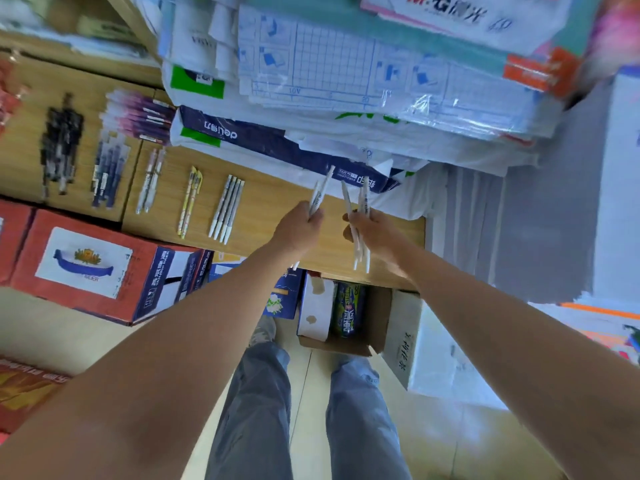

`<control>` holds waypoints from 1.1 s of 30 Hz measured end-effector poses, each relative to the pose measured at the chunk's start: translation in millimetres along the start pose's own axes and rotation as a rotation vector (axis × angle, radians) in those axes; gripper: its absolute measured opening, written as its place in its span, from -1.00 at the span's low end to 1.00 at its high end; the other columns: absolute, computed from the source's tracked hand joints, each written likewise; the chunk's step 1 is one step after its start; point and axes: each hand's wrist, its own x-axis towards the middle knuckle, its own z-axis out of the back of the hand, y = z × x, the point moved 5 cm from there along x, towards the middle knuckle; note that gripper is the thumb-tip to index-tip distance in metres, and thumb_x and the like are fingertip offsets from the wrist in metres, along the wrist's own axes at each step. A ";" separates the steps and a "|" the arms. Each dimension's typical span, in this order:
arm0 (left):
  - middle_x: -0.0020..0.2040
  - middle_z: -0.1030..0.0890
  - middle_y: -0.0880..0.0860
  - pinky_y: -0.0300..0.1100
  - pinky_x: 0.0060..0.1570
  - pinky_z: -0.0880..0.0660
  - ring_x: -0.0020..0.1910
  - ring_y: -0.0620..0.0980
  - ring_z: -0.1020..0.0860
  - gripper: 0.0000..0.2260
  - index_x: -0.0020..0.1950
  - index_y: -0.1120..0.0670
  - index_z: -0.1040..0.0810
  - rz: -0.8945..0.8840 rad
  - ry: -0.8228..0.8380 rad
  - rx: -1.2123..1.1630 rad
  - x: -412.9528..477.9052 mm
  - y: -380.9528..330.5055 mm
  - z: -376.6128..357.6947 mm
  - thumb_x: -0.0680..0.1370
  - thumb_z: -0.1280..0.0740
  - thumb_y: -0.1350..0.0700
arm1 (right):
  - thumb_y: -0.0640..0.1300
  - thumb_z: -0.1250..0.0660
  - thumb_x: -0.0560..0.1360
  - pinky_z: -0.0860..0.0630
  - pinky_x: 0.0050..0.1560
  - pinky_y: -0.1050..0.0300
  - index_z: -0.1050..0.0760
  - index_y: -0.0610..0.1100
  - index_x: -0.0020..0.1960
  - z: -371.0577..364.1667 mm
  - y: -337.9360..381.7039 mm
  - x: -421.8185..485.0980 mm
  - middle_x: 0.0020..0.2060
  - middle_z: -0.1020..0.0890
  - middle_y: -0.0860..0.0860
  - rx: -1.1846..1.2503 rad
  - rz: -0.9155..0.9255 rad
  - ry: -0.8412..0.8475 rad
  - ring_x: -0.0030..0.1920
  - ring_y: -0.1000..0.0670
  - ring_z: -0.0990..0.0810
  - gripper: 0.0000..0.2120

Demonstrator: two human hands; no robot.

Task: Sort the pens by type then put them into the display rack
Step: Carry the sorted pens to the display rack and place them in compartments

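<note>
My left hand (298, 227) grips a couple of white pens (320, 190) that stick up above its fingers. My right hand (370, 230) grips a small bunch of white pens (360, 247), their ends showing above and below the fist. Both hands hover over the right part of the wooden table (277, 209). Sorted groups lie on the table to the left: white pens (227, 209), yellow patterned pens (189, 202), clear pens (149, 181), dark blue pens (107, 174), black pens (60, 147) and purple-pink pens (138, 116). No display rack is in view.
A tall stack of paper packs and plastic-wrapped sheets (346, 81) covers the table's far right side. Red cardboard boxes (100, 268) stand on the floor at left. An open carton (349, 317) with packets sits under the table edge, near my legs.
</note>
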 end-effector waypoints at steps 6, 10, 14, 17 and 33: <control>-0.24 -0.38 0.08 -0.15 -0.44 -0.36 -0.43 -0.04 -0.34 -0.83 -0.07 0.09 -0.29 -0.030 -0.010 -0.148 -69.7 -75.7 -2.6 0.66 -0.11 0.03 | -0.12 -0.10 0.64 -0.43 -0.09 0.11 -0.47 -0.11 -0.02 44.1 38.0 -81.3 -0.28 -0.60 -0.03 -0.005 0.072 0.047 -0.24 -0.01 -0.55 -0.81; -0.26 -0.38 0.07 -0.16 -0.46 -0.34 -0.43 -0.04 -0.32 -0.85 -0.06 0.07 -0.30 -0.079 -0.015 -0.157 -113.9 -118.3 -1.1 0.66 -0.12 0.03 | -0.12 -0.14 0.60 -0.42 -0.19 0.15 -0.44 -0.13 -0.14 73.2 53.7 -129.3 -0.34 -0.58 -0.03 0.016 0.123 -0.041 -0.31 -0.02 -0.53 -0.81; -0.26 -0.36 0.05 -0.19 -0.46 -0.30 -0.42 -0.05 -0.30 -0.84 -0.06 0.06 -0.34 -0.128 0.008 -0.112 -155.9 -151.6 -7.2 0.65 -0.13 0.00 | -0.05 -0.13 0.61 -0.36 -0.33 0.23 -0.46 -0.15 -0.13 95.2 61.1 -178.2 -0.36 -0.55 0.02 0.000 0.161 -0.122 -0.39 0.09 -0.49 -0.75; -0.27 -0.37 0.06 -0.17 -0.43 -0.28 -0.43 -0.04 -0.29 -0.79 0.01 0.12 -0.38 -0.147 0.003 -0.087 -182.9 -170.8 -16.2 0.64 -0.14 -0.03 | -0.06 -0.14 0.61 -0.39 -0.37 0.28 -0.46 -0.16 -0.21 105.4 62.7 -211.1 -0.37 -0.56 0.00 0.029 0.198 -0.150 -0.44 0.11 -0.51 -0.70; -0.28 -0.42 0.04 -0.18 -0.37 -0.31 -0.34 0.00 -0.37 -0.79 -0.17 0.01 -0.29 -0.411 0.128 0.235 -256.9 -277.1 -131.9 0.64 -0.15 0.00 | -0.20 -0.24 0.59 -0.39 -0.46 0.23 -0.50 -0.26 -0.13 251.6 -3.5 -323.2 -0.06 -0.68 -0.20 0.431 0.282 -0.332 -0.51 0.04 -0.37 -0.83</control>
